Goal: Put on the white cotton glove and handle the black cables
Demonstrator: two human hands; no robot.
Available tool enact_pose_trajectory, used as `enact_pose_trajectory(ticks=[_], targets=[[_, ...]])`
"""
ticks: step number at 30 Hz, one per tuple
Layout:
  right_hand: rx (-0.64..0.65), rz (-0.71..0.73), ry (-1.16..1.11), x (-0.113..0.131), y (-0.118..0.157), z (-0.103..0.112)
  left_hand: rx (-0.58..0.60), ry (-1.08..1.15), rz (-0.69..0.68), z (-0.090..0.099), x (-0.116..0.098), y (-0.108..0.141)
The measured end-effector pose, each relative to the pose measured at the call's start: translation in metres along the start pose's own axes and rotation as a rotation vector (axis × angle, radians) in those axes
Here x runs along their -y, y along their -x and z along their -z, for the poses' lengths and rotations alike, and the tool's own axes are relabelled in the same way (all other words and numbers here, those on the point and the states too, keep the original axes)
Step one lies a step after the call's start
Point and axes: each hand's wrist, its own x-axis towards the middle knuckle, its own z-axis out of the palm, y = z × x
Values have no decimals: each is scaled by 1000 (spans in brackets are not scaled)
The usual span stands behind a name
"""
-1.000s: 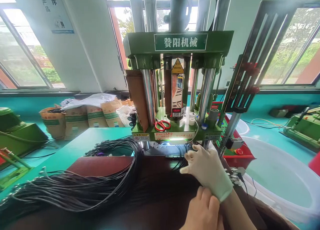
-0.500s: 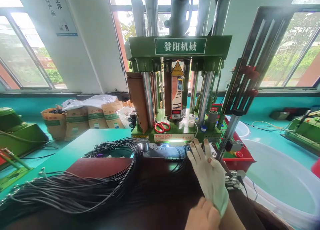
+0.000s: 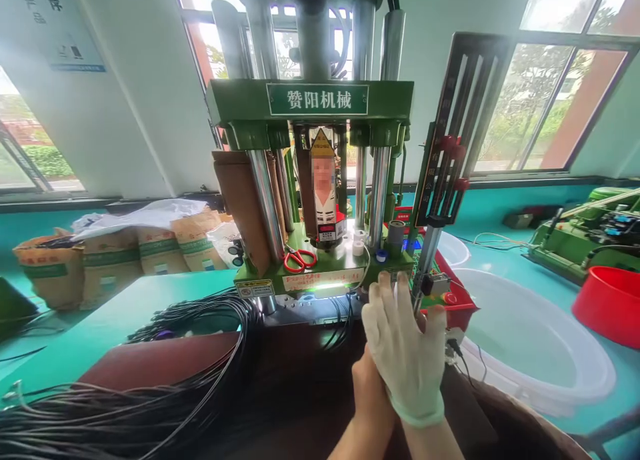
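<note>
My right hand wears a white glove and is raised at the front right of the green press. Its fingers point upward, with the thumb out to the right. Nothing is in it. My bare left hand lies against the left side of the glove, and its fingers are mostly hidden behind it. Several thin black cables hang from the lit lower plate of the press, left of my gloved hand. Red-handled scissors rest on the press ledge.
A large bundle of black cables lies at the left over a brown board. A red control box and a white tub stand at the right. Paper sacks line the wall behind.
My left hand has moved from the glove's cuff up to its left side. The gloved hand has turned slightly and its thumb spreads outward. The view has swung to the right.
</note>
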Motion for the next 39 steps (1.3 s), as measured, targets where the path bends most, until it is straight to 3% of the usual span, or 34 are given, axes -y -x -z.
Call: enact_pose_trajectory(ticks=[2, 4, 6, 9, 14, 16, 18, 21, 25, 30, 33, 35, 37, 39], targets=[[8, -19, -296, 10, -3, -1, 145, -82, -31, -4, -1, 6], [-35, -13, -576, 15, -9, 3, 319, -145, -145, -6, -2, 22], [-123, 12, -669, 12, -17, 10, 383, -213, -219, -4, -2, 39], [-198, -20, -655, -5, -26, 17, 299, -315, -309, 5, -6, 46], [-327, -49, -546, -23, -27, 15, -16, -483, -590, 18, -32, 11], [-434, -45, -499, -26, -26, 15, 11, -573, -749, 19, -45, -3], [-521, -11, -445, -30, -25, 18, 140, -638, -836, 19, -55, -10], [-540, 64, -385, -34, -24, 25, 220, -606, -825, 13, -60, -4], [-359, 89, -507, -29, -16, 31, 254, -447, -746, -10, -51, 31], [-67, -218, -828, -25, 2, 38, 300, -429, -823, -35, -34, 63], [-43, -327, -874, -34, 10, 51, 361, -400, -858, -25, -29, 52], [-67, -379, -862, -41, 15, 67, 405, -367, -791, -7, -25, 38], [-108, -429, -843, -47, 22, 85, 429, -413, -625, 14, -17, 25], [-142, -470, -841, -52, 31, 102, 435, -607, -405, 33, -4, 14]])
